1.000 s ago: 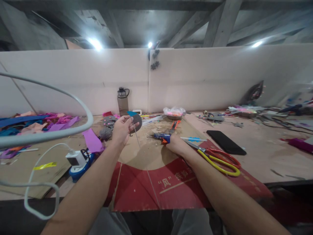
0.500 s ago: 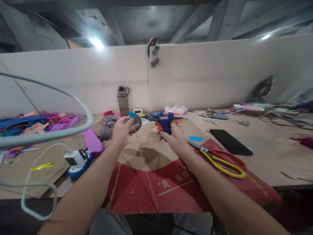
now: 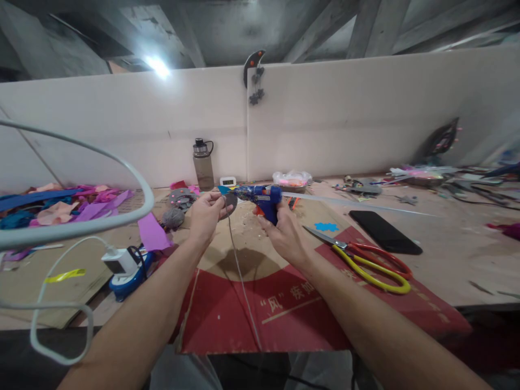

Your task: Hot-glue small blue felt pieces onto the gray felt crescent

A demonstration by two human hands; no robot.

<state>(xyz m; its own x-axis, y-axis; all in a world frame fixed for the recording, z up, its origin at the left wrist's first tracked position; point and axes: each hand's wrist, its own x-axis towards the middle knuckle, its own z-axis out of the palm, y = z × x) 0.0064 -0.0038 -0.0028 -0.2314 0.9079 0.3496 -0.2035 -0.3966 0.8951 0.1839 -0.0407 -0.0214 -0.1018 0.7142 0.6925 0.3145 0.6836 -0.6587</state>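
Pinched in the fingers of my left hand (image 3: 204, 216) is a small dark grey piece (image 3: 231, 203) with a blue part (image 3: 223, 189) at its upper edge. Grey yarn (image 3: 239, 262) hangs from these fingers down across the cardboard. My right hand (image 3: 287, 233) grips a blue hot glue gun (image 3: 265, 198) by its handle, with the fingers near its orange trigger. A long clear glue stick (image 3: 349, 202) sticks out of the gun's back. The nozzle points left, at the blue part; whether it touches cannot be made out.
Red and tan cardboard (image 3: 227, 325) lies beneath my hands. To the right are scissors (image 3: 357, 260), a blue felt flower shape (image 3: 326, 226) and a black phone (image 3: 384, 232). Behind stands a bottle (image 3: 203, 165). A white cable (image 3: 138, 184) loops over a charger (image 3: 122, 265) at left.
The glue gun has shifted left, bringing its nozzle up close to the piece in my left hand. The glue stick behind it shows more clearly. My view has moved slightly.
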